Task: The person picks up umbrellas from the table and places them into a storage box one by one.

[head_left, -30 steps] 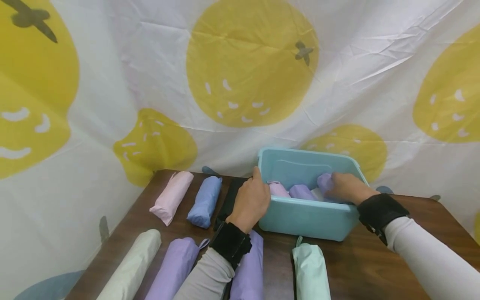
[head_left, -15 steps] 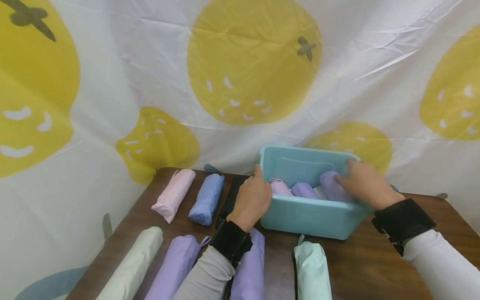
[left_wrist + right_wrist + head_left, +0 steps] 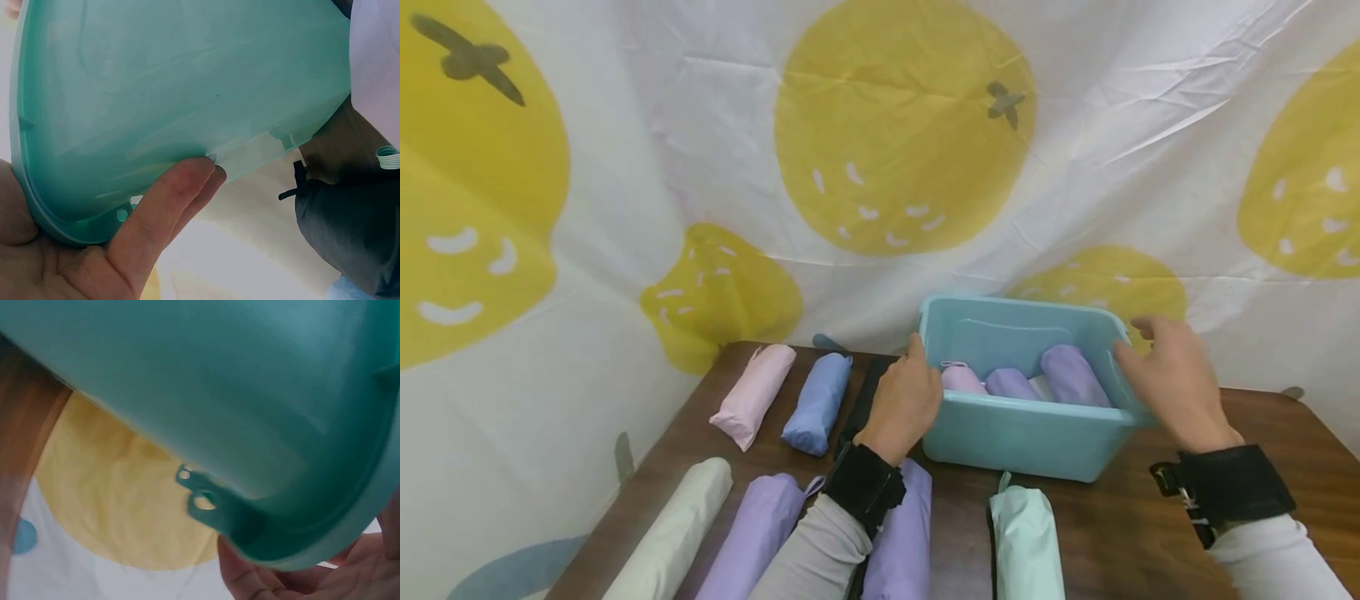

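A light-blue plastic bin (image 3: 1026, 437) stands near the back of the table. Inside it lie a pink folding umbrella (image 3: 962, 379), a purple folding umbrella (image 3: 1011, 383), a larger purple folding umbrella (image 3: 1072, 377) and part of something whitish. My left hand (image 3: 901, 400) holds the bin's left rim, fingers (image 3: 159, 215) along the outer wall and thumb at the rim. At the right rim, my right hand (image 3: 1176, 383) has thumb and fingers spread apart. The right wrist view shows its fingers (image 3: 250, 575) at the rim's corner, partly hidden behind it.
Left of the bin lie pink (image 3: 756, 396), blue (image 3: 818, 404) and black (image 3: 350, 231) folding umbrellas. In front are a whitish one (image 3: 670, 533), two purple ones (image 3: 752, 533) and a mint one (image 3: 1026, 542). A lemon-print cloth (image 3: 902, 167) hangs behind the table.
My right hand has let go of the larger purple folding umbrella inside the bin and moved right, out to the bin's right rim. My left hand has stayed on the left rim.
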Available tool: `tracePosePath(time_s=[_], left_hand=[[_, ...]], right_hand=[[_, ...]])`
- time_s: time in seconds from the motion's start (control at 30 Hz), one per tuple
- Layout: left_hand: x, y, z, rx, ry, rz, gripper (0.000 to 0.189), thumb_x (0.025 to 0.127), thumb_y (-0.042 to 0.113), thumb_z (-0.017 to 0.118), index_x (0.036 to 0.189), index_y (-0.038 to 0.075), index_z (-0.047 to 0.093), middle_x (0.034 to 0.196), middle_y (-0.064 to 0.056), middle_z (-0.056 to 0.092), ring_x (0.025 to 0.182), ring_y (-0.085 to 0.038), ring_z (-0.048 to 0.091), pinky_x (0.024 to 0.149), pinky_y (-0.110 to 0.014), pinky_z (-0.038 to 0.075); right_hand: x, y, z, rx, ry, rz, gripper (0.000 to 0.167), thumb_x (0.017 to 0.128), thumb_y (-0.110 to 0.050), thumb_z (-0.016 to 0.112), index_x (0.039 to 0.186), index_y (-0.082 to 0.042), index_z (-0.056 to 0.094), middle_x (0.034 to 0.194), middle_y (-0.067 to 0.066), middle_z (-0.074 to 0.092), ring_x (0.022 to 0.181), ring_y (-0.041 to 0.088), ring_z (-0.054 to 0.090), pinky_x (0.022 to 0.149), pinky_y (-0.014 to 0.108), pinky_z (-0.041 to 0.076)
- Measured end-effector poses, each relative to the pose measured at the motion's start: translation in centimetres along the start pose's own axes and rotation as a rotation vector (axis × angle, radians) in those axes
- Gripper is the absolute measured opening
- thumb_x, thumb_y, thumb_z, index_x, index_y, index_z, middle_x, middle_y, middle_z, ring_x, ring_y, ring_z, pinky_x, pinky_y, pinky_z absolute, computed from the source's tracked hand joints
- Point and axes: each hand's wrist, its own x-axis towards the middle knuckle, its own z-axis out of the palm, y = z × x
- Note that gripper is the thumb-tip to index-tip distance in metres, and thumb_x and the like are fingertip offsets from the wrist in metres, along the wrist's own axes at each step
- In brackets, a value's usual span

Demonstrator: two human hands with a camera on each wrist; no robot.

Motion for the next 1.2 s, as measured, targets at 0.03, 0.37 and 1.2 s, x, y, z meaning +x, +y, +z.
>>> tracePosePath(time_s=[0.03,0.37,1.2], left_hand=[[0.0,0.1,0.0,0.001,0.003,0.004,0.059,0.111,0.012,0.047,0.160,-0.013,0.028,0.134,-0.034,0.062,0.108,-0.044,0.069,0.088,-0.054,0.057],[-0.1,0.7,0.6,-0.032,0.018,0.023,0.059,0.109,0.010,0.045,0.160,-0.014,0.027,0.131,-0.034,0.064,0.098,-0.042,0.071,0.079,-0.051,0.057],[-3.5,3.1,-1.6,0.143,0.193,0.003,0.065,0.104,0.048,0.060,0.149,0.002,0.055,0.125,-0.019,0.067,0.101,-0.039,0.070,0.081,-0.055,0.056]], right_hand=[[-0.2,0.4,-0.1,0.018,-0.009,0.018,0.054,0.108,-0.020,0.055,0.144,0.020,0.048,0.136,0.044,0.052,0.121,0.061,0.051,0.092,0.070,0.044],[-1.2,2.4,-0.1,0.186,-0.119,0.227,0.059,0.111,-0.021,0.046,0.157,0.014,0.034,0.147,0.047,0.042,0.131,0.062,0.047,0.095,0.068,0.046],[-2.3,2.4,1.8,0.433,-0.074,0.319,0.056,0.114,-0.019,0.039,0.167,-0.005,0.029,0.164,0.035,0.030,0.147,0.055,0.034,0.111,0.068,0.035]])
